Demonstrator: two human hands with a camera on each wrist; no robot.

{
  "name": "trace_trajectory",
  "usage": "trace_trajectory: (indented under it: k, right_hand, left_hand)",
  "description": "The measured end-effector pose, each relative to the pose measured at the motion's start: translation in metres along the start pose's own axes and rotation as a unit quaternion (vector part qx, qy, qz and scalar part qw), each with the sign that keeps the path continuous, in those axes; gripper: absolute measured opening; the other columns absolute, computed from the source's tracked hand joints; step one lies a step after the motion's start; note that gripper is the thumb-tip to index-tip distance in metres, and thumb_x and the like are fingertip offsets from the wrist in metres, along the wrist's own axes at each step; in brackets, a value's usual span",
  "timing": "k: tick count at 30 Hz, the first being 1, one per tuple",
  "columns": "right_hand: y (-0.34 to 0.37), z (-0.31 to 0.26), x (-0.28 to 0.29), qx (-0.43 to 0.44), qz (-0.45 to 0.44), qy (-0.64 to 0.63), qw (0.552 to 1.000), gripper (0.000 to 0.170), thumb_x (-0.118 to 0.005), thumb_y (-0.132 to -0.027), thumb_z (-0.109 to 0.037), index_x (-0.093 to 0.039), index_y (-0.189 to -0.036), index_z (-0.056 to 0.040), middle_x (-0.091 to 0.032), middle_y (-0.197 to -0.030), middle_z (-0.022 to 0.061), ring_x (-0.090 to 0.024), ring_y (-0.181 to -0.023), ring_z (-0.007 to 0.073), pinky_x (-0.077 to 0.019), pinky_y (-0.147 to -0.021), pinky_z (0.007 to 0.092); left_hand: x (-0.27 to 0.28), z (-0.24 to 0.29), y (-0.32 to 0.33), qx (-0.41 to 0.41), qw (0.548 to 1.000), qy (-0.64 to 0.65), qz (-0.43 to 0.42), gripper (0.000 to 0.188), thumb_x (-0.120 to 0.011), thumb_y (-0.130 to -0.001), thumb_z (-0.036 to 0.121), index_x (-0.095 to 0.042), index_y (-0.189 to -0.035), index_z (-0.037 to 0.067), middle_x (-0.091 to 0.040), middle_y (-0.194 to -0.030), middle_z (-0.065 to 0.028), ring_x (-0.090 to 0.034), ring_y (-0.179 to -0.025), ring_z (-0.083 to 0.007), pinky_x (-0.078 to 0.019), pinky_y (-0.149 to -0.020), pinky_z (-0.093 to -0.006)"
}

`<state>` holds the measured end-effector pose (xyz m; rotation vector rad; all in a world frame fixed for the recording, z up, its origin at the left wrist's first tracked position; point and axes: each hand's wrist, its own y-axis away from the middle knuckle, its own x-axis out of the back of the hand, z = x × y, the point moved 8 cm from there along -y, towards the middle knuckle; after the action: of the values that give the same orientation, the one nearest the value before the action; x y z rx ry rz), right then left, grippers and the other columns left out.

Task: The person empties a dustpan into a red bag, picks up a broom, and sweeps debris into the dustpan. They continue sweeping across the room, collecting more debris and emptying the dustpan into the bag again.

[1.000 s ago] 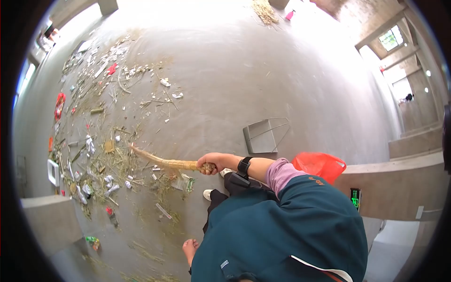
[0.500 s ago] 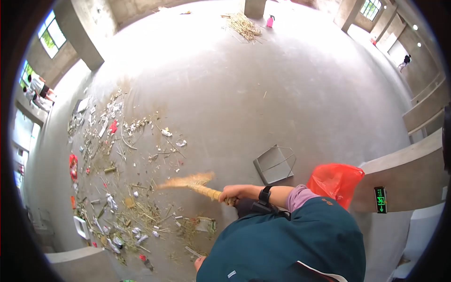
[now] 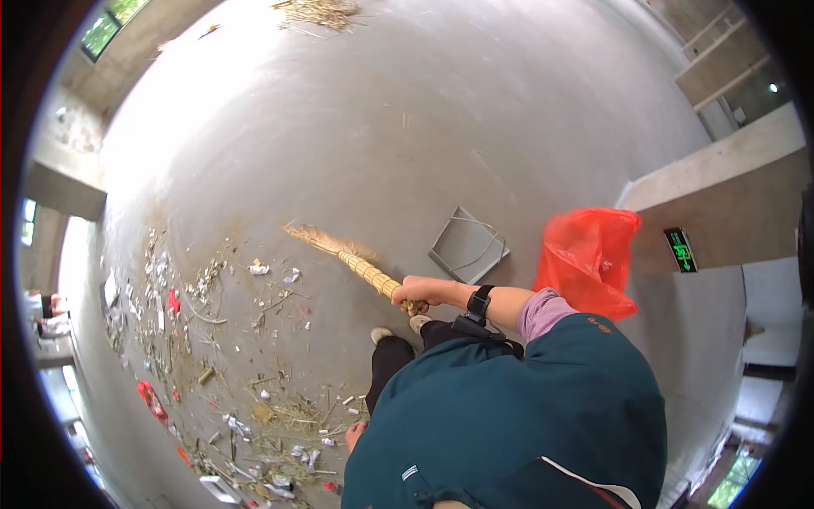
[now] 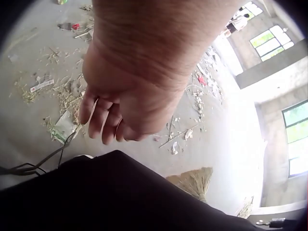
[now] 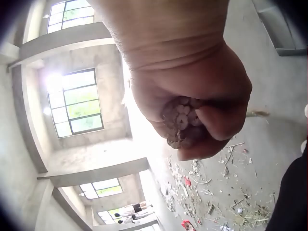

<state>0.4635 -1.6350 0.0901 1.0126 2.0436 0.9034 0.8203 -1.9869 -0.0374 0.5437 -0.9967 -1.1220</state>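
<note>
My right hand [image 3: 417, 291] grips the thick bound handle of a straw broom [image 3: 366, 271]. In the right wrist view, its fingers wrap around the handle, whose end shows as a cluster of round stalk ends [image 5: 181, 120]. The broom points forward and left, its slightly blurred bristles low over the floor between the litter and a grey dustpan [image 3: 462, 246]. My left hand [image 3: 356, 434] hangs by my left side, mostly hidden by my body in the head view. In the left wrist view its fingers [image 4: 111, 122] are loosely curled and hold nothing.
Straw, paper scraps and other litter [image 3: 288, 416] spread across the floor at left. A red plastic bag [image 3: 585, 263] is at right, near a low wall with a green exit sign [image 3: 680, 249]. A straw pile [image 3: 320, 12] lies far ahead. People [image 5: 134, 210] stand in the distance.
The broom's bristles have swung from the litter's edge on the left towards the front, nearer the dustpan. My right hand keeps its grip. The head view has turned, shifting the surroundings.
</note>
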Motion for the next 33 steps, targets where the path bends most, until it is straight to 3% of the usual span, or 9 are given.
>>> trace_trajectory:
  k: [6, 9, 10, 14, 17, 22, 27, 29, 33]
  right_hand:
    - [-0.006, -0.007, 0.035, 0.033, 0.127, -0.080, 0.988, 0.021, -0.060, -0.071, -0.018, -0.053, -0.075, 0.0015, -0.053, -0.060, 0.0068, -0.052, -0.043, 0.0145, -0.0318, -0.031, 0.0266]
    - [-0.009, -0.014, 0.049, 0.044, 0.208, -0.064, 0.975, 0.021, -0.060, -0.070, -0.017, -0.053, -0.073, 0.0027, -0.054, -0.059, 0.0080, -0.053, -0.043, 0.0148, -0.0331, -0.031, 0.0272]
    - [-0.009, -0.017, 0.054, 0.051, 0.233, -0.060, 0.969, 0.020, -0.060, -0.071, -0.015, -0.053, -0.071, 0.0030, -0.054, -0.060, 0.0090, -0.055, -0.045, 0.0155, -0.0380, -0.032, 0.0282]
    - [-0.014, -0.016, 0.083, 0.093, 0.285, -0.161, 0.940, 0.018, -0.060, -0.072, -0.013, -0.053, -0.071, 0.0032, -0.055, -0.060, 0.0098, -0.056, -0.047, 0.0164, -0.0432, -0.035, 0.0294]
    - [-0.015, -0.014, 0.109, 0.129, 0.321, -0.240, 0.907, 0.016, -0.061, -0.072, -0.011, -0.053, -0.070, 0.0030, -0.056, -0.060, 0.0103, -0.058, -0.049, 0.0173, -0.0462, -0.037, 0.0307]
    - [-0.019, -0.009, 0.183, 0.148, 0.377, -0.333, 0.851, 0.014, -0.061, -0.071, -0.009, -0.053, -0.074, 0.0031, -0.056, -0.061, 0.0100, -0.058, -0.050, 0.0181, -0.0465, -0.039, 0.0332]
    - [-0.017, 0.005, 0.274, 0.142, 0.416, -0.418, 0.795, 0.014, -0.059, -0.070, -0.009, -0.052, -0.078, 0.0010, -0.055, -0.058, 0.0098, -0.057, -0.048, 0.0200, -0.0462, -0.038, 0.0347]
    - [-0.011, 0.010, 0.306, 0.120, 0.431, -0.394, 0.803, 0.016, -0.059, -0.071, -0.010, -0.053, -0.082, 0.0008, -0.055, -0.060, 0.0081, -0.056, -0.049, 0.0196, -0.0467, -0.040, 0.0339]
    - [-0.007, 0.017, 0.352, 0.082, 0.435, -0.411, 0.797, 0.017, -0.059, -0.071, -0.012, -0.050, -0.083, -0.0039, -0.056, -0.063, 0.0077, -0.058, -0.056, 0.0182, -0.0472, -0.043, 0.0318]
  left_hand:
    - [0.035, 0.023, -0.105, -0.024, 0.996, -0.048, -0.073, 0.022, -0.058, -0.076, 0.015, -0.064, -0.088, -0.002, -0.063, -0.074, -0.0068, -0.057, -0.064, -0.0126, -0.0455, -0.060, -0.0266]
    - [0.042, 0.079, -0.125, -0.019, 0.995, -0.002, -0.098, 0.021, -0.056, -0.076, 0.015, -0.062, -0.085, -0.003, -0.063, -0.076, -0.0097, -0.058, -0.064, -0.0145, -0.0468, -0.060, -0.0270]
    - [0.052, 0.098, -0.129, -0.016, 0.994, 0.009, -0.104, 0.021, -0.056, -0.076, 0.014, -0.062, -0.084, -0.004, -0.064, -0.076, -0.0106, -0.058, -0.064, -0.0152, -0.0472, -0.060, -0.0271]
    - [0.066, 0.236, -0.081, 0.001, 0.993, 0.025, -0.118, 0.021, -0.054, -0.076, 0.014, -0.060, -0.081, -0.006, -0.064, -0.077, -0.0132, -0.059, -0.064, -0.0160, -0.0482, -0.059, -0.0270]
    - [0.085, 0.212, -0.164, -0.060, 0.988, -0.086, -0.113, 0.022, -0.053, -0.075, 0.012, -0.059, -0.083, -0.007, -0.064, -0.076, -0.0135, -0.060, -0.065, -0.0169, -0.0486, -0.057, -0.0277]
    - [0.071, 0.240, -0.202, -0.042, 0.989, -0.070, -0.121, 0.022, -0.053, -0.074, 0.012, -0.059, -0.082, -0.007, -0.064, -0.075, -0.0132, -0.062, -0.068, -0.0179, -0.0486, -0.059, -0.0277]
    - [0.039, 0.291, -0.183, -0.058, 0.985, -0.129, -0.103, 0.023, -0.054, -0.075, 0.014, -0.059, -0.082, -0.007, -0.064, -0.075, -0.0124, -0.061, -0.068, -0.0178, -0.0481, -0.061, -0.0265]
    - [0.015, 0.319, -0.163, -0.124, 0.943, -0.285, -0.117, 0.024, -0.054, -0.077, 0.015, -0.059, -0.084, -0.007, -0.064, -0.074, -0.0117, -0.060, -0.067, -0.0170, -0.0477, -0.061, -0.0259]
    - [-0.011, 0.342, -0.138, -0.021, 0.982, -0.133, -0.129, 0.022, -0.053, -0.078, 0.014, -0.059, -0.086, -0.006, -0.064, -0.076, -0.0109, -0.060, -0.065, -0.0163, -0.0479, -0.059, -0.0264]
